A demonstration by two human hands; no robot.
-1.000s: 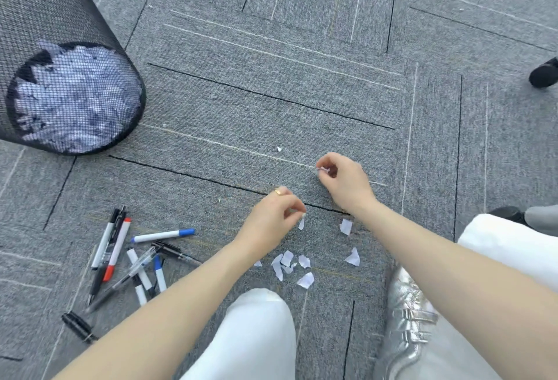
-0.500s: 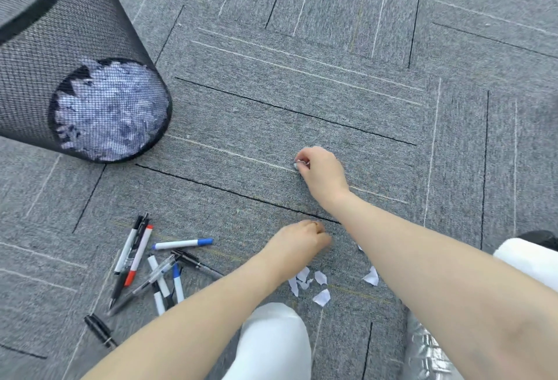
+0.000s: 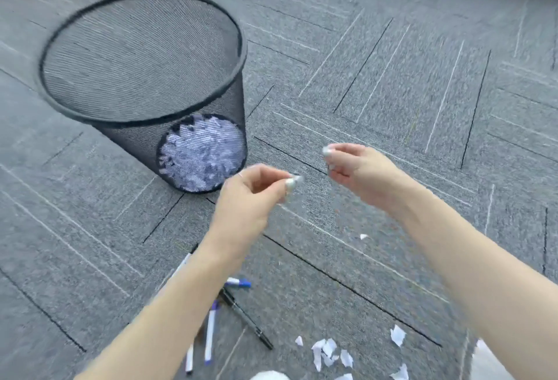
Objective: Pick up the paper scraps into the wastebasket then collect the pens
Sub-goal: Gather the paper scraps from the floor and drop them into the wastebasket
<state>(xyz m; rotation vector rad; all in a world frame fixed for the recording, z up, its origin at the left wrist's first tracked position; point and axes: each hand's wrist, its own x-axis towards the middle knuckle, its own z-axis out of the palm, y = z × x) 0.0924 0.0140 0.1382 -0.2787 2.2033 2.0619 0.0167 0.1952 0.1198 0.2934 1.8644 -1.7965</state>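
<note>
The mouth of the wastebasket (image 3: 142,56) is left unobstructed from above. Bare floor (image 3: 392,93) is seen to its right. Nearer, the floor is cluttered by pens (image 3: 211,328) and paper scraps (image 3: 329,352), with bare carpet between the two groups.

One head-worn wide-angle camera (the only view) looks forward and down from close above the forearms onto the carpeted floor (image 3: 392,83) and wastebasket (image 3: 142,56).

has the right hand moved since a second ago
Yes. The right hand has lifted off the carpet, away from the paper scraps, and now hangs in the air closer to the wastebasket.
</note>
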